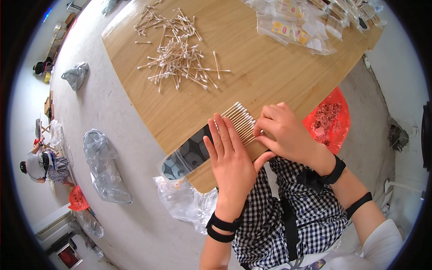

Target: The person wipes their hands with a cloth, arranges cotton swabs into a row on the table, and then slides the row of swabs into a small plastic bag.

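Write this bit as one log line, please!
left hand: flat over swab row | right hand: at row's right side | table: loose swab pile, clear packets

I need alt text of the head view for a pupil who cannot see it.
A person's left hand lies flat over part of a neat row of cotton swabs at a wooden table, while the right hand touches the row's right side. Farther off lie a loose swab pile and clear packets.

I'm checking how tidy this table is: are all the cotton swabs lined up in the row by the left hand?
No: a loose heap of swabs lies on the table, apart from the row by the left hand.
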`<state>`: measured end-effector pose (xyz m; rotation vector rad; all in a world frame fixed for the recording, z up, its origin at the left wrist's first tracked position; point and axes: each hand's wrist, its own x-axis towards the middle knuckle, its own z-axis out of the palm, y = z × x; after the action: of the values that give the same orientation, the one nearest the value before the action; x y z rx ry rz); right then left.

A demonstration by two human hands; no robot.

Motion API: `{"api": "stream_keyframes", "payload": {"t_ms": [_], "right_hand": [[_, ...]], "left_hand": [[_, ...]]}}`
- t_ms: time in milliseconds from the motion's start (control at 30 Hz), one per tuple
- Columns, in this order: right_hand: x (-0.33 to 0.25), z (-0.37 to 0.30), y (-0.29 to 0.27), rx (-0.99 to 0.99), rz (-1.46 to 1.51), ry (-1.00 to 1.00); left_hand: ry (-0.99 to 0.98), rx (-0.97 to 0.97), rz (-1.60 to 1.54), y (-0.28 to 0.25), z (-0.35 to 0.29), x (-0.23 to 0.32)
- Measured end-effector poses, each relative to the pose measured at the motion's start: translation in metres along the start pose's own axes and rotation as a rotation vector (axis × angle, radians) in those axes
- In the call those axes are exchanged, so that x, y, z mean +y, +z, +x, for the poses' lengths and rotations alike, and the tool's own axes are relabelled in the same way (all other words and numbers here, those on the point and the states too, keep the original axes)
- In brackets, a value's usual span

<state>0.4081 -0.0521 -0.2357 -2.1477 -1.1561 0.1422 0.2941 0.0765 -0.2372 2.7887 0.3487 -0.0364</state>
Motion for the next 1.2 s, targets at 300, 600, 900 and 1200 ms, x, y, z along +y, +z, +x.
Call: {"api": "stream_keyframes", "payload": {"t_ms": [300,600,900,1200], "right_hand": [[-0.001,0.009,-0.008,-0.174,-0.24,-0.087],[0.009,-0.042,-0.079,0.103,-0.343,0.307],[0.084,-0.123,-0.115,0.116,-0.372,0.592],[-0.001,-0.007,0.014,0.381,0.844,0.317]], "left_hand": [[0.051,-0.016,0.103,0.009,0.006,-0.001],[0.051,0.006,0.074,0.004,0.002,-0.006],[-0.101,0.179,-0.452,-0.013,-0.015,-0.011],[-0.404,0.709,-1.516,0.016,0.005,0.017]]}}
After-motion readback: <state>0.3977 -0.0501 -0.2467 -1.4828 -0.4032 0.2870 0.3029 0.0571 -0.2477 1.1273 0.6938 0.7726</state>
